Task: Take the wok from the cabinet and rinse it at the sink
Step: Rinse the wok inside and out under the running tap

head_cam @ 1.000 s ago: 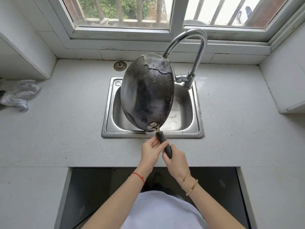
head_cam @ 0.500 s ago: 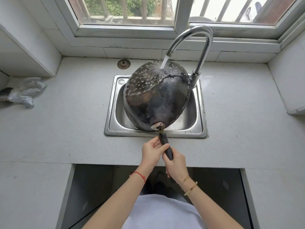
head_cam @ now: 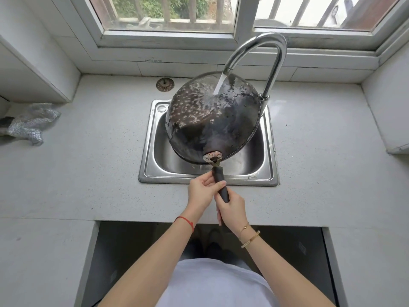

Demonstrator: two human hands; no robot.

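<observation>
A black wok (head_cam: pixel 212 120) hangs over the steel sink (head_cam: pixel 152 173) with its outer underside turned up towards me. Water runs from the curved chrome faucet (head_cam: pixel 272 63) onto the wok's upper back and beads across it. Both hands hold the wok's dark handle (head_cam: pixel 220 185) at the sink's front edge. My left hand (head_cam: pixel 203 191) grips the handle near the wok. My right hand (head_cam: pixel 232 209) grips its lower end, closer to my body.
A crumpled silvery cloth (head_cam: pixel 28 125) lies on the grey counter (head_cam: pixel 88 151) at the far left. A round drain strainer (head_cam: pixel 165 84) sits on the counter behind the sink. A window runs along the back. An open dark cabinet space (head_cam: pixel 132 251) is under the counter.
The wok has turned from standing nearly on edge to underside up beneath the spout, and the water stream now falls on it. Both hands have stayed on the handle.
</observation>
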